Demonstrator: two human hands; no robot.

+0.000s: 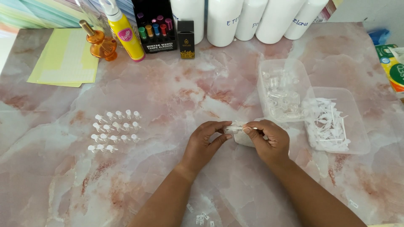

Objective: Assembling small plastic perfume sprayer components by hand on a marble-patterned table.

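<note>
Small clear vial [234, 128], horizontal, pinched between both hands above table.

surface: pink-white marble-look tabletop [176, 92] | light: even, soft, no hard shadows | walls/floor: not visible

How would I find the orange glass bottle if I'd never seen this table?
Start at the pink marbled table and look along its far edge, left of the row of tall white bottles. There, beside the yellow paper sheets, stands the orange glass bottle. It is squat, see-through amber with a gold stem, unlike the taller solid yellow spray bottle just to its right.
</note>
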